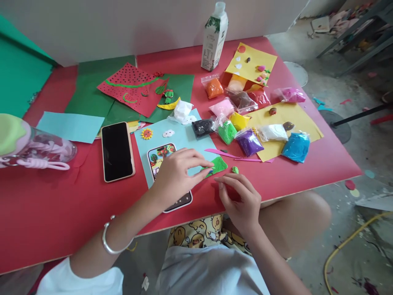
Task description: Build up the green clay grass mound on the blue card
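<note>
My left hand (184,170) reaches over a phone (183,201) with a colourful picture on its screen. Its thumb and fingers close in a pinch beside a flat green packet (220,164); what they hold is too small to make out. Close by, my right hand (242,200) hovers at the table's front edge, thumb and forefinger curled together, their contents unclear. A small green clay lump (235,169) lies just beyond it. Behind are pink plastic modelling tools (225,154). The light blue sheet (143,152) carries a clay sun (147,134) and a cloud (168,133).
Bags of coloured clay, including purple (250,142), blue (296,146) and black (202,128), cover the right side. A carton bottle (214,39) stands at the back. At left are a dark-screened phone (117,151), a clear bottle (52,145) and a watermelon-patterned red sheet (135,88).
</note>
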Available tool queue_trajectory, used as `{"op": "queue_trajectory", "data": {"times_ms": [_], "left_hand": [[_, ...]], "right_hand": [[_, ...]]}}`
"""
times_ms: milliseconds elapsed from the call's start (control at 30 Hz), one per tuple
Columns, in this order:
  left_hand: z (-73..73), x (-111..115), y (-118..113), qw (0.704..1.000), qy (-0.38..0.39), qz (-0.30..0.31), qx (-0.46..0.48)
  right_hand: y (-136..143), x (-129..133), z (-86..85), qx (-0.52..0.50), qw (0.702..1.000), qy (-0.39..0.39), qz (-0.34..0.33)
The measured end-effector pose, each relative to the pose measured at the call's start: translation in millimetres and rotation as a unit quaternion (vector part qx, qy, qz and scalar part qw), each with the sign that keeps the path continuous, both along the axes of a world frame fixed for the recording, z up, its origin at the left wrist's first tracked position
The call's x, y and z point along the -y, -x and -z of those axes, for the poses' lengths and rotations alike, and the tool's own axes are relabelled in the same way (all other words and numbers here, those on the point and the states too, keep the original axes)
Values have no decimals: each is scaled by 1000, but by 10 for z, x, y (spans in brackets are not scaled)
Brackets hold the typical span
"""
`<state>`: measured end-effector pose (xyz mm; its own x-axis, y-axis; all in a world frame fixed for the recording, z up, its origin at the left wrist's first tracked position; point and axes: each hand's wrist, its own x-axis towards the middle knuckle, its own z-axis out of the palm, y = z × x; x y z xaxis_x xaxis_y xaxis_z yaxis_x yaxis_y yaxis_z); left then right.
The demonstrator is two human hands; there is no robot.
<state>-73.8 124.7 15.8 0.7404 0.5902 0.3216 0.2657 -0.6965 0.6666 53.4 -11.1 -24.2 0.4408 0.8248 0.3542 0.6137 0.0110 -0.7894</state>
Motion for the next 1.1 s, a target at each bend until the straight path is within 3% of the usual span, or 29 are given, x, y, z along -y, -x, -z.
{"op": "queue_trajectory", "data": {"times_ms": [67, 167, 367, 500, 667, 867, 1100], "left_hand": [[-33, 160, 43, 998, -35, -53, 23], [-55, 381, 71, 991, -74, -105, 40], [-18, 665, 3, 979, -119, -157, 59], [14, 750, 26, 973, -125, -184, 56], [93, 923, 95, 969, -148, -195, -31], [276, 1192, 29, 963, -153, -160, -153], [340, 1196, -15, 958, -140, -158, -192]], "right_hand": [[20, -25, -96, -130, 991, 28, 3], [23, -75, -203, -290, 955, 58, -2], [-59, -130, -237, -372, 925, 62, -36], [-135, -139, -289, -329, 939, 84, -54], [-260, -265, -336, -135, 979, 122, -88], [-323, -435, -154, -11, 968, 211, -137], [-269, -443, -101, 21, 962, 235, -136]]}}
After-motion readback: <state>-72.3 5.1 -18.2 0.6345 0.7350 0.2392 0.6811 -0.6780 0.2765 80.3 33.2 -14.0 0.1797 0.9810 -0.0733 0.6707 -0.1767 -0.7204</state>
